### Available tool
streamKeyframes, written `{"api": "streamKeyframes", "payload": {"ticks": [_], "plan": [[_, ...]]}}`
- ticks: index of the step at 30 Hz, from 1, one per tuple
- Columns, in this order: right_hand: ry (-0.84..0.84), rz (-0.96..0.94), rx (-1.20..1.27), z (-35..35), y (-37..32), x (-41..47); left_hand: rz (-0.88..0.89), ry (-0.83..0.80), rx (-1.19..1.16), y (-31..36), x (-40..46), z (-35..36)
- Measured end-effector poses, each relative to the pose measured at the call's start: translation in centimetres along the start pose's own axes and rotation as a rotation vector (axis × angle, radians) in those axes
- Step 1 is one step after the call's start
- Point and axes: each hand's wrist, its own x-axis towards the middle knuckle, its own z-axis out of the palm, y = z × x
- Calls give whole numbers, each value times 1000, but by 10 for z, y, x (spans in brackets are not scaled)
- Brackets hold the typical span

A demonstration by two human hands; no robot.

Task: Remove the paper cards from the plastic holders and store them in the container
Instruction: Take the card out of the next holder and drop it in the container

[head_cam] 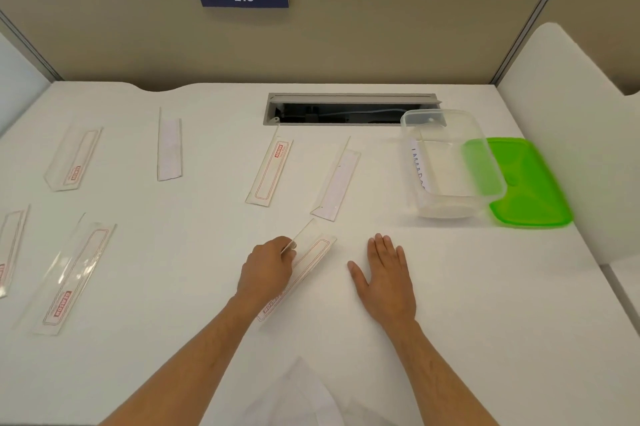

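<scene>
Several clear plastic holders with paper cards lie spread over the white desk (450, 287). My left hand (266, 270) grips the upper edge of the nearest holder (308, 266), which carries a red-printed card and lies slanted at the centre. Flat on the desk just right of that holder rests my right hand (384, 273), fingers apart, holding nothing. A clear plastic container (450, 166) stands at the right with one handwritten card (417, 166) inside. Two other holders (270, 173) (336, 180) lie just beyond my hands.
A green lid (533, 186) lies against the container's right side. An open cable slot (346, 110) is cut into the desk behind it. More holders (74, 159) (169, 148) (69, 276) lie on the left. A white partition (571, 135) borders the right edge.
</scene>
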Motion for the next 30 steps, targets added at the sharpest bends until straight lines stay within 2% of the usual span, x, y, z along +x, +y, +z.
{"api": "streamKeyframes", "payload": {"ticks": [3,7,9,13,16,18,21,26,30], "plan": [[-17,33,126,-6,-1,1,-79,-53,-387,6,-2,-4],[-39,240,591,-32,-14,0,-158,-110,-816,21,-8,-12],[-40,292,737,-46,-23,-3,-193,-94,-975,26,-9,-12],[-307,320,1037,-60,-38,-8,-217,-34,-1260,36,-14,0],[-529,297,1161,-66,-44,-14,-245,-7,-1442,42,-15,10],[-640,282,1258,-66,-44,-20,-263,6,-1528,48,-15,14],[-703,259,1395,-65,-41,-27,-283,14,-1598,54,-15,19],[-642,225,1403,-68,-32,-27,-232,-38,-1627,56,-16,16],[-519,268,1399,-69,-16,-25,-153,-30,-1574,49,-18,12]]}}
